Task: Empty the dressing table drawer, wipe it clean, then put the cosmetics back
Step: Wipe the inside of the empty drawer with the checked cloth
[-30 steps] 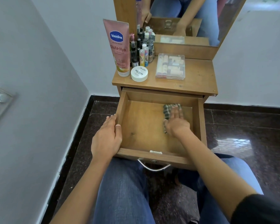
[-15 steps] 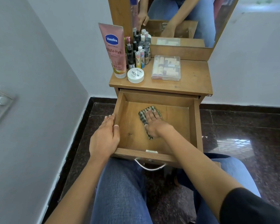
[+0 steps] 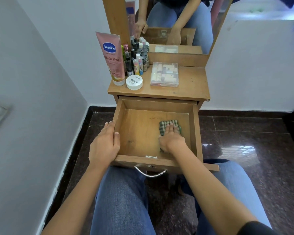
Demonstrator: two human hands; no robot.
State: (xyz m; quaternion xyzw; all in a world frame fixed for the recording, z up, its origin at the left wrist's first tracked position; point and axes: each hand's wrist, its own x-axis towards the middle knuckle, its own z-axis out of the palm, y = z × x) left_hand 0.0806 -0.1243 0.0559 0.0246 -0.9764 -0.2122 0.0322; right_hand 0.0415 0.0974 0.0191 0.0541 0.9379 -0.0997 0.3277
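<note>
The wooden drawer (image 3: 139, 133) of the dressing table is pulled out over my lap and holds only a green checked cloth (image 3: 164, 125). My right hand (image 3: 172, 139) presses flat on the cloth at the right side of the drawer floor. My left hand (image 3: 103, 145) holds the drawer's left wall, thumb over the edge and fingers outside. On the table top (image 3: 190, 87) stand the cosmetics: a pink Vaseline tube (image 3: 111, 58), a white round jar (image 3: 134, 82), several small bottles (image 3: 137, 60) and a clear plastic box (image 3: 164, 74).
A mirror (image 3: 185, 22) rises behind the table top. A grey wall runs close along the left, a white wall behind. Dark polished floor tiles lie around the table. A metal handle (image 3: 150, 173) hangs at the drawer front above my knees.
My right hand has slid the cloth from the middle of the drawer floor over to the right side. My left hand has kept its hold on the left wall.
</note>
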